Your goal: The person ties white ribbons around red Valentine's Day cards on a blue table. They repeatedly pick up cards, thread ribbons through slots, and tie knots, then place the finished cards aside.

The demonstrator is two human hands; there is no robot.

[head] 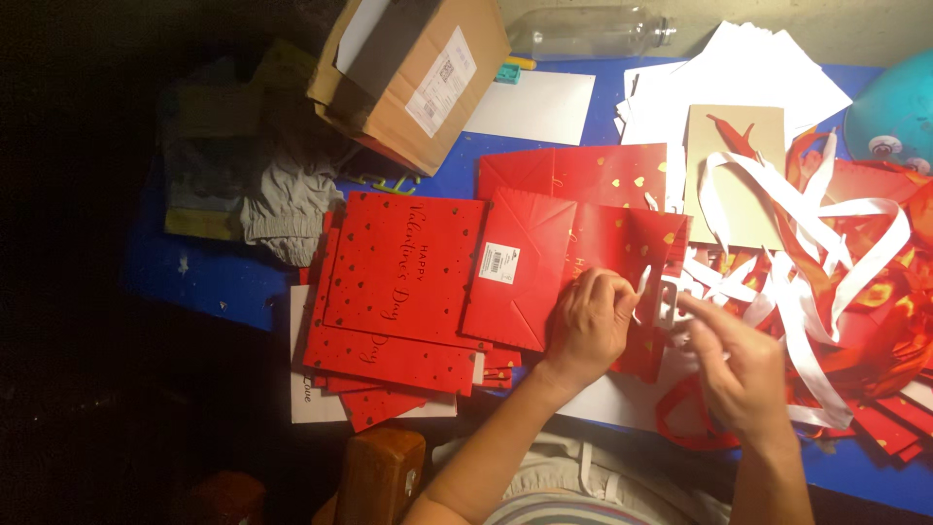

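A flat-folded red paper gift bag [544,262] with gold hearts and a white sticker lies on the blue table [214,277] in front of me. My left hand [588,326] presses on the bag's right part, fingers curled around a white ribbon handle [644,282]. My right hand [734,365] sits just to the right and pinches the white ribbon near the bag's open end. A stack of flat red bags [398,292] lies to the left of my hands.
A tangle of white ribbons [816,243] and red bag pieces covers the right side. White paper sheets [739,78], a beige card [734,175], a cardboard box [418,68], a clear plastic bottle [583,29], grey cloth [282,204] and a teal balloon [894,112] ring the far edge.
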